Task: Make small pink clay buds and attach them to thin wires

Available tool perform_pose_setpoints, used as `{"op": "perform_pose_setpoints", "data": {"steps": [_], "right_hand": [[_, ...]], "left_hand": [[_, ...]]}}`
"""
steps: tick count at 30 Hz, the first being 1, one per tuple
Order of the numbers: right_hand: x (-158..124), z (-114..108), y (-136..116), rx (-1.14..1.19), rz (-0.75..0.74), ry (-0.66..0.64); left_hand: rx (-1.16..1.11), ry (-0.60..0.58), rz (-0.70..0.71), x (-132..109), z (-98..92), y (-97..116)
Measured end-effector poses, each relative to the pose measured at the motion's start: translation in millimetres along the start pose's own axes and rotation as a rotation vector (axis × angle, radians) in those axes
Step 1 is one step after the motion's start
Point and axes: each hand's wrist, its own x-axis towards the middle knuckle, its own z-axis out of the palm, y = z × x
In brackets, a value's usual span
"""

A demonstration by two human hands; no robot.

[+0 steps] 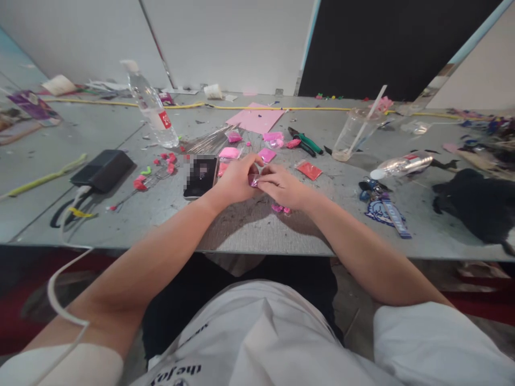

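My left hand (238, 179) and my right hand (282, 185) meet above the table, fingertips closed together on a small clear packet with something purple-pink (253, 180) in it. The fingers hide most of that packet. Just beyond them lies a bright pink packet (266, 155), and further back another pink packet (273, 139). Left of these, a light pink packet (229, 153) rests beside my left hand. Under my right hand sit a few small pink pieces (280, 208) on the tabletop. A red-orange packet (309, 170) lies to the right.
A phone (200, 185) lies left of my hands; a black power adapter (102, 170) with a white cable is further left. A water bottle (148, 107) stands behind. Green-handled pliers (306, 142), a plastic cup with straw (356, 134), a lying bottle (402, 165) and a keychain (386, 209) are rightward.
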Motion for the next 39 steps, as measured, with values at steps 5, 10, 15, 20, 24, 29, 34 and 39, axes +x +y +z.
{"op": "perform_pose_setpoints", "data": {"steps": [5, 10, 15, 20, 24, 29, 34, 39], "right_hand": [[-8, -10, 3, -0.044, -0.033, 0.188], [-3, -19, 3, 0.368, 0.037, 0.251], [-2, -21, 1, 0.439, 0.136, 0.242], [-5, -27, -4, 0.483, 0.34, 0.136], [-6, -28, -12, 0.434, 0.396, 0.099], [-5, -20, -14, 0.226, 0.279, 0.231], [-4, -17, -12, 0.312, 0.317, 0.235], [-3, -16, -16, 0.256, 0.351, 0.323]], "left_hand": [[-0.107, 0.007, 0.023, 3, -3.2, 1], [0.056, 0.07, -0.045, 6, -8.1, -2], [0.078, -0.011, -0.014, 5, -6.3, 0], [0.133, -0.043, -0.02, 3, -3.0, 3], [0.168, -0.016, -0.06, 3, -1.3, 5], [0.146, -0.003, -0.103, 4, -1.8, 4], [0.127, -0.1, -0.038, 3, -6.4, 3], [0.126, -0.127, 0.014, -2, -4.8, 5]]}}
